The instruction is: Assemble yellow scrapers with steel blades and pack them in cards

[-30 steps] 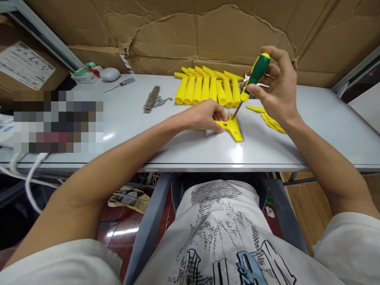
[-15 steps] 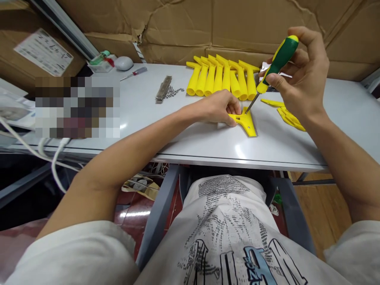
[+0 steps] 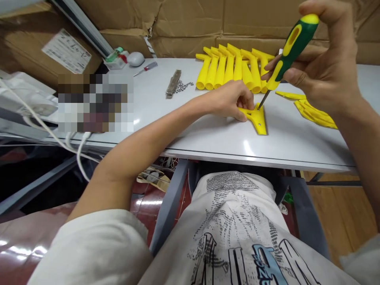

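My left hand [image 3: 236, 101] is closed on the narrow end of a yellow plastic scraper [image 3: 259, 118], pressing it flat against the white table. Small holes show in the scraper's wide head. My right hand [image 3: 329, 59] grips a green and yellow screwdriver [image 3: 297, 45], tilted, with its tip on the upper hole of the scraper head. Whether a screw sits under the tip is too small to tell. Behind my left hand several yellow handles [image 3: 228, 71] lie in a row. Flat yellow pieces [image 3: 314, 113] are stacked beneath my right wrist.
Metal blades [image 3: 173, 84] lie beside a small heap of screws [image 3: 182, 86]. Further left are a second screwdriver [image 3: 145, 69], a white computer mouse [image 3: 135, 59] and a small clear box [image 3: 115, 61]. White cables [image 3: 80, 152] hang over the front edge at left. Cardboard [image 3: 190, 23] stands behind the table.
The view has shifted, so things on the table appear further right. The screwdriver stays on the scraper's upper hole, its handle turned slightly in my right fingers. My left hand keeps its hold.
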`<state>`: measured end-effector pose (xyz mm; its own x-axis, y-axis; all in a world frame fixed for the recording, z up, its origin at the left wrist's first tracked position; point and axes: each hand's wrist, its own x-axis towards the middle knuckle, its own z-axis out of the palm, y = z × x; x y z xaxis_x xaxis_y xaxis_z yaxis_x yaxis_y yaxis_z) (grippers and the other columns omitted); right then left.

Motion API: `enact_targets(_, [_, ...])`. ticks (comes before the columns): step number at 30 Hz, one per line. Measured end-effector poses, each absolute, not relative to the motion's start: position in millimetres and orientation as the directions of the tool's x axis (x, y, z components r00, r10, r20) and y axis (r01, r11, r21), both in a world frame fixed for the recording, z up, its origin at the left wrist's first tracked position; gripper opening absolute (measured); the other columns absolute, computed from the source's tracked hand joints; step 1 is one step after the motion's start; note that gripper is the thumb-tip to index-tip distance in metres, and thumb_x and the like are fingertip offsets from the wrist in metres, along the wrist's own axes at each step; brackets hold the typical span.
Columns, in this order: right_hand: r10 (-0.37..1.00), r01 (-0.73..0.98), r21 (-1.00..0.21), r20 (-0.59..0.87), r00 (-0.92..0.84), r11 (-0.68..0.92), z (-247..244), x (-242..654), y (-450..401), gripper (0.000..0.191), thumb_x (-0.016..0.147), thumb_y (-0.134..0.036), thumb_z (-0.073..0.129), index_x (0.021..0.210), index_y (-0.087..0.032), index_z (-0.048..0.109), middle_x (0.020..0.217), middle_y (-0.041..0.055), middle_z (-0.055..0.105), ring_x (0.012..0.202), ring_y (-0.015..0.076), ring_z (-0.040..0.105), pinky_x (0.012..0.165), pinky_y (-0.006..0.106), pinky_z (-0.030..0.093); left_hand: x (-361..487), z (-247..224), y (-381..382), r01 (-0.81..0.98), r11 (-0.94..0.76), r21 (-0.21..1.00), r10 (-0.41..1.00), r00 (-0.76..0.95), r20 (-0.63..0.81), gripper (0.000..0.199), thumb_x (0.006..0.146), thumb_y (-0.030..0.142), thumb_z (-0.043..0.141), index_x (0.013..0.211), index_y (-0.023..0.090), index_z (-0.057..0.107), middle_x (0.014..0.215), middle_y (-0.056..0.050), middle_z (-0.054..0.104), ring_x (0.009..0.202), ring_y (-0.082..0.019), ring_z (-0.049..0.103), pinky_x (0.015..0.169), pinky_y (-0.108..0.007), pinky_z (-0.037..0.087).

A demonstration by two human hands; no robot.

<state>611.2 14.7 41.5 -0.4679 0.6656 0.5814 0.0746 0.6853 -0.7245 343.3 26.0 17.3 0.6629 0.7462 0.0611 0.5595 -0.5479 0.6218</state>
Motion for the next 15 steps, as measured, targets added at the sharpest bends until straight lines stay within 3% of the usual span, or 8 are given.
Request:
enact_targets(3, [0.753,0.145,-0.790,0.486,-0.443,0.595,48,609,5,0.079,0.085,-0.062,0.107,0.151,-0.048,0.065,0.179,-0.0049,0.058,0.126,0.0248,0.084,0.111,0.046,0.073,342,16,30,0.567,-0.562,0.602,0.746,0.662,0.072,0.032,0.075,0.027,0.103,0.105,0.023,0.094,0.109,-0.003,0.091,0.107,-0.029,0.082,0.100,-0.038,0.060])
enact_targets(7, [0.798,0.270,-0.772,0.459,-0.390,0.576,48,607,4,0.086,0.083,-0.067,0.103,0.152,-0.047,0.057,0.181,-0.0034,0.056,0.129,0.0277,0.082,0.113,0.048,0.073,342,15,29,0.579,-0.595,0.557,0.744,0.658,0.111,0.029,0.074,0.028,0.105,0.101,0.025,0.094,0.105,-0.001,0.089,0.104,-0.029,0.081,0.102,-0.040,0.057])
enact_targets(10, [0.752,0.293,-0.699,0.548,-0.366,0.652,41,606,12,0.089,0.078,-0.072,0.105,0.147,-0.047,0.054,0.151,-0.0004,0.073,0.115,0.0260,0.082,0.105,0.046,0.072,345,14,22,0.575,-0.621,0.532,0.740,0.654,0.157,0.025,0.075,0.026,0.106,0.097,0.025,0.093,0.101,-0.002,0.087,0.105,-0.031,0.081,0.105,-0.042,0.055])
enact_targets(15, [0.722,0.460,-0.594,0.670,-0.172,0.660,30,594,11,0.091,0.077,-0.067,0.107,0.142,-0.041,0.050,0.109,0.0006,0.073,0.099,0.0259,0.076,0.084,0.041,0.061,353,9,16,0.591,-0.684,0.428,0.710,0.675,0.203,0.019,0.086,0.031,0.101,0.099,0.023,0.091,0.104,-0.006,0.086,0.103,-0.032,0.079,0.099,-0.042,0.053])
